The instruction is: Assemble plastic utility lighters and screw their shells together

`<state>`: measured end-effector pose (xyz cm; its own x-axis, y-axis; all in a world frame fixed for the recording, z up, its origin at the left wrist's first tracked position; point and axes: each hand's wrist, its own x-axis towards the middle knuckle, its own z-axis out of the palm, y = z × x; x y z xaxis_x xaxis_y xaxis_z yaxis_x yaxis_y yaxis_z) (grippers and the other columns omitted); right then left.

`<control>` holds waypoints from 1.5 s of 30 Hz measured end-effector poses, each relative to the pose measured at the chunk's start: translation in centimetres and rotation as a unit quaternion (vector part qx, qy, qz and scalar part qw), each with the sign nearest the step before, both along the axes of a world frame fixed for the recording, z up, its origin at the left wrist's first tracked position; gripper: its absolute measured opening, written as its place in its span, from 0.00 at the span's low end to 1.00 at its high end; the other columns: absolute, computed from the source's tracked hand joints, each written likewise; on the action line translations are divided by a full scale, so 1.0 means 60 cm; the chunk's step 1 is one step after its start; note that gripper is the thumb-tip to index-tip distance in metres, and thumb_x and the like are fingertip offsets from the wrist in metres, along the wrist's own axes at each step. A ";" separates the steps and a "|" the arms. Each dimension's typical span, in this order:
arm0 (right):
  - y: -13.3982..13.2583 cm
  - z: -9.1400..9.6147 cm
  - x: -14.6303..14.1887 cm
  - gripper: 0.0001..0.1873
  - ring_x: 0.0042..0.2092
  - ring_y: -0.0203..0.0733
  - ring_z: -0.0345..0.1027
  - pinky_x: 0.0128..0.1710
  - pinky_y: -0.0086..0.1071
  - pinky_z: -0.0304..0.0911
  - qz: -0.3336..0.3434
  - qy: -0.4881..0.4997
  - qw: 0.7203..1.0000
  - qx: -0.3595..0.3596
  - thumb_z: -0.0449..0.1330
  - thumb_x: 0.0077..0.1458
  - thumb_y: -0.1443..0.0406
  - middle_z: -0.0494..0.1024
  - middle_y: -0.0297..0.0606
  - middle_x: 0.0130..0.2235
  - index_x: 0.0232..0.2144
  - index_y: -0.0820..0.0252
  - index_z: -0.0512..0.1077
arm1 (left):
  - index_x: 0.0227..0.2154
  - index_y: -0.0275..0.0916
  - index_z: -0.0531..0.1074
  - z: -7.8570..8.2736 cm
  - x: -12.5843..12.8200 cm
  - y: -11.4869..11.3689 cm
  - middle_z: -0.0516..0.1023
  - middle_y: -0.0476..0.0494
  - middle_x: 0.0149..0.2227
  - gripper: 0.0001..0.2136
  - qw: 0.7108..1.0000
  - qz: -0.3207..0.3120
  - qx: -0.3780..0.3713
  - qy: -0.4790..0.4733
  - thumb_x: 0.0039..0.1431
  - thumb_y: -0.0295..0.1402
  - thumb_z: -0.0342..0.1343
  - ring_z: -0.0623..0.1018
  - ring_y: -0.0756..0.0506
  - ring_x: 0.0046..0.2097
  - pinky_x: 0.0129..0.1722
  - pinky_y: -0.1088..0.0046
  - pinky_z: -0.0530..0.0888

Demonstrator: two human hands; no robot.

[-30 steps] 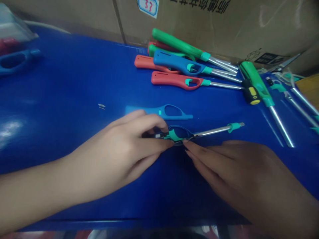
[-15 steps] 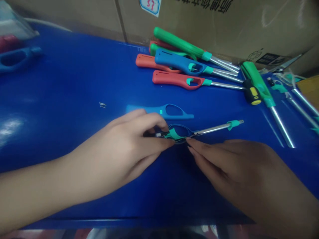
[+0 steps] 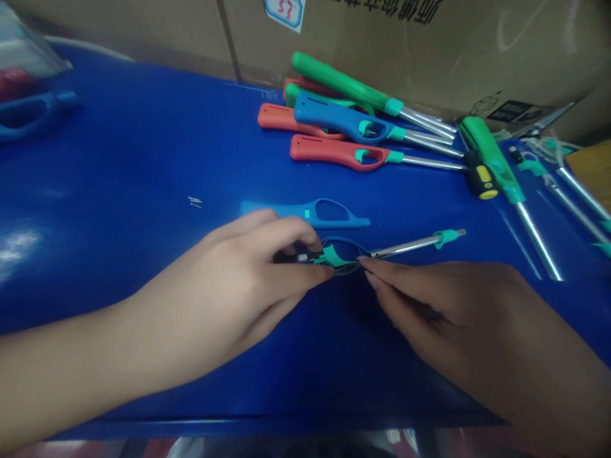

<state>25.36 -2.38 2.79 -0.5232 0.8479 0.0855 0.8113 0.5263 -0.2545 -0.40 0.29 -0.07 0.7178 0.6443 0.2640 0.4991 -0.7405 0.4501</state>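
A partly assembled utility lighter (image 3: pixel 351 245) lies low over the blue table, its blue shell half carrying a teal trigger (image 3: pixel 335 256) and a metal tube (image 3: pixel 405 246) with a teal collar. My left hand (image 3: pixel 248 273) is closed around its handle end, thumb near the trigger; the handle itself is mostly hidden. With thumb and forefinger together, my right hand (image 3: pixel 443 312) pinches at the shell's front, where the tube begins. Whether a wire or another small part is between those fingertips, I cannot make out. Just behind lies a loose blue shell half (image 3: pixel 329 214).
Several finished-looking lighters (image 3: pixel 338 152) are piled before a cardboard box (image 3: pixel 363 38). A black-yellow screwdriver handle (image 3: pixel 481 175) and a green lighter (image 3: pixel 496 159) lie to the right, beside more tube assemblies (image 3: pixel 568 191). Tiny metal pins (image 3: pixel 195 201) lie left; a blue shell (image 3: pixel 28 114) is farther left.
My right hand's fingertips have shifted slightly at the shell's front, and the hand has tilted a little. My left hand keeps its hold. The view has moved very slightly.
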 end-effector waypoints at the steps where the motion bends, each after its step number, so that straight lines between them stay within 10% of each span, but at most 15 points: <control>1: 0.000 -0.001 0.000 0.16 0.27 0.45 0.79 0.26 0.34 0.69 0.002 -0.003 1.000 -0.002 0.54 0.67 0.66 0.85 0.37 0.30 0.46 0.58 0.82 | 0.50 0.48 0.78 -0.001 0.001 0.000 0.75 0.44 0.50 0.12 1.000 -0.001 0.000 0.001 0.70 0.31 0.53 0.74 0.43 0.45 0.42 0.64 0.71; 12: -0.004 0.006 -0.001 0.13 0.23 0.40 0.74 0.21 0.32 0.57 -0.013 0.007 1.000 -0.003 0.56 0.65 0.65 0.80 0.33 0.24 0.36 0.58 0.81 | 0.49 0.49 0.79 0.001 0.005 0.000 0.75 0.45 0.50 0.12 1.000 0.007 0.006 0.008 0.70 0.31 0.52 0.74 0.42 0.44 0.42 0.65 0.70; 27: 0.010 0.004 -0.001 0.09 0.29 0.40 0.78 0.28 0.31 0.67 -0.027 0.057 0.996 -0.058 0.59 0.63 0.67 0.84 0.31 0.32 0.38 0.55 0.81 | 0.51 0.48 0.78 -0.002 0.003 0.001 0.75 0.43 0.49 0.13 1.000 0.000 0.014 0.005 0.70 0.31 0.53 0.74 0.42 0.44 0.41 0.64 0.71; 38: 0.040 -0.009 0.032 0.11 0.34 0.40 0.78 0.33 0.36 0.62 0.192 -0.062 0.977 0.066 0.54 0.71 0.66 0.85 0.36 0.41 0.46 0.59 0.77 | 0.50 0.49 0.79 0.001 0.004 0.004 0.76 0.42 0.48 0.13 1.000 0.001 0.018 0.014 0.70 0.31 0.52 0.74 0.42 0.43 0.41 0.64 0.71; 45: 0.041 -0.010 0.029 0.16 0.31 0.38 0.76 0.31 0.37 0.56 0.190 -0.064 0.974 0.103 0.50 0.73 0.65 0.85 0.34 0.39 0.42 0.60 0.78 | 0.48 0.48 0.81 -0.002 0.004 0.007 0.77 0.41 0.48 0.12 1.000 -0.004 0.010 -0.010 0.70 0.32 0.52 0.76 0.41 0.43 0.40 0.62 0.72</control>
<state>27.12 0.07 2.16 -0.8131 0.5633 0.1468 0.5669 0.8235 -0.0201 -0.17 0.72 -0.17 0.7170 0.6334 0.2912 0.4847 -0.7532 0.4448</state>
